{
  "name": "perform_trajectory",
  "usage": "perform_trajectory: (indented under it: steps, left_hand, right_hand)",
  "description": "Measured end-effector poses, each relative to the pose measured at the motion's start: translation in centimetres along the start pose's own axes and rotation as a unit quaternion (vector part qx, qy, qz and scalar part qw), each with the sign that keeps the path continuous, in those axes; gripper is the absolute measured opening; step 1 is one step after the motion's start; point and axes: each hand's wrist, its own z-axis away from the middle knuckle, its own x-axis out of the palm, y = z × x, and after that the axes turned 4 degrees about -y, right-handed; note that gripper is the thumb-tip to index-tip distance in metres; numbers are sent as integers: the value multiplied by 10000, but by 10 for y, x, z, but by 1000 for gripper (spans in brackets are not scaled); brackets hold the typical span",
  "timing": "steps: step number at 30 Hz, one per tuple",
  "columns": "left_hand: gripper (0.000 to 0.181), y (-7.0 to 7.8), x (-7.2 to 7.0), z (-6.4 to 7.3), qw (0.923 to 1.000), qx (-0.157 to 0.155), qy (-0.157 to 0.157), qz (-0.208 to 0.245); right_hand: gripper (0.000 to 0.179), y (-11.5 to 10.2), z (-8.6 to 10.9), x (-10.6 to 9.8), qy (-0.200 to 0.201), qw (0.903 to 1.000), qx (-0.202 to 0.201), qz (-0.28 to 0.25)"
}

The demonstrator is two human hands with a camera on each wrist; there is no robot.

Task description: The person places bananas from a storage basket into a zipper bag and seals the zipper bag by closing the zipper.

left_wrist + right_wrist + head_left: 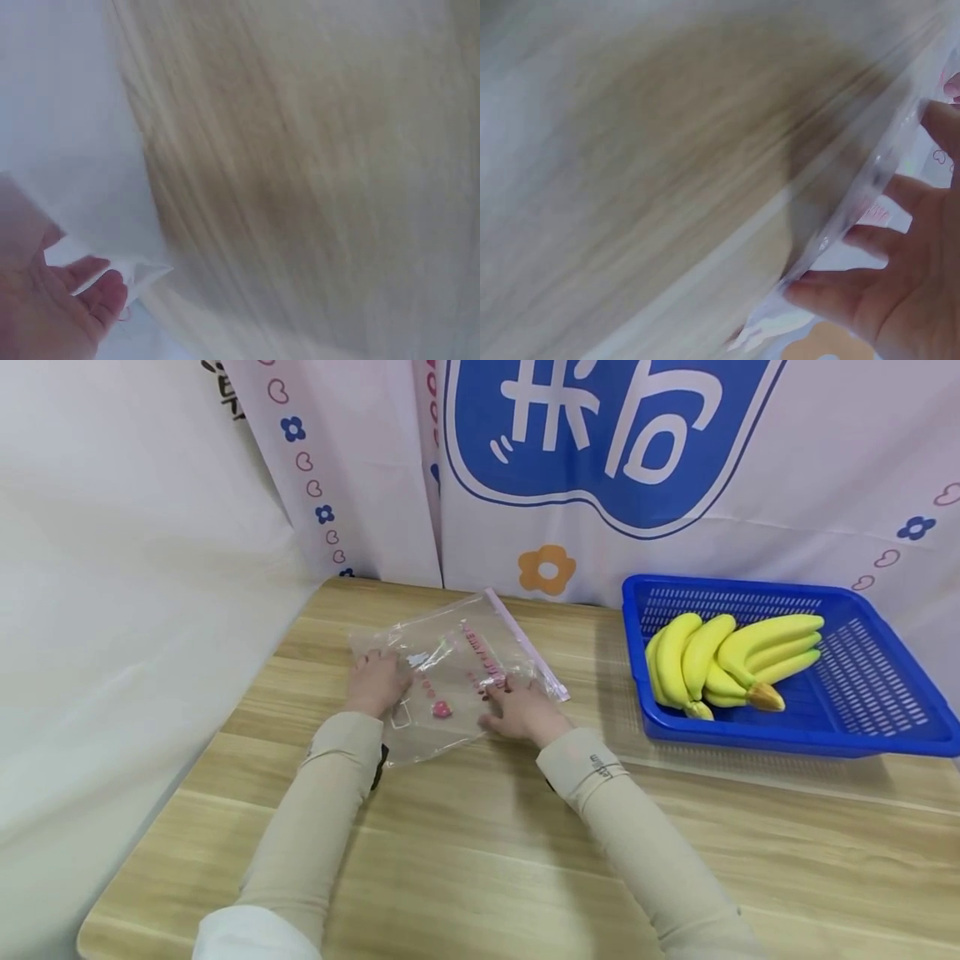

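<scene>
A clear zip bag (450,664) with pink printing and a pale pink zip strip lies on the wooden table. On its left part rests my left hand (377,682), its fingers over the plastic. The left wrist view shows that hand (56,307) at the lower left with loosely bent fingers; a clear corner of plastic is beside them. My right hand (525,712) touches the bag near the zip side. In the right wrist view the fingers of that hand (907,262) are spread, their tips against the bag (847,206).
To the right stands a blue plastic basket (750,743) holding yellow bananas (697,656). The wooden table (465,860) extends in front of the bag. A printed cloth (480,543) hangs behind it, and a white cloth (150,610) hangs on the left.
</scene>
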Motion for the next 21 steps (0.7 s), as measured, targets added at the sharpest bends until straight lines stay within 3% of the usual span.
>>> perform_trajectory:
  steps: [4, 9, 21]
  left_hand:
    - [51, 8, -1, 2, 9997, -118, -189, -20]
    - [74, 14, 1, 1, 9977, -265, -605, 161]
    - [79, 15, 8, 0, 9967, -100, -803, -3]
  right_hand:
    - [70, -4, 1, 0, 69, 9998, 62, 187]
    - [73, -6, 2, 0, 201, 9992, 97, 333]
    - [64, 4, -1, -1, 597, 9972, -5, 458]
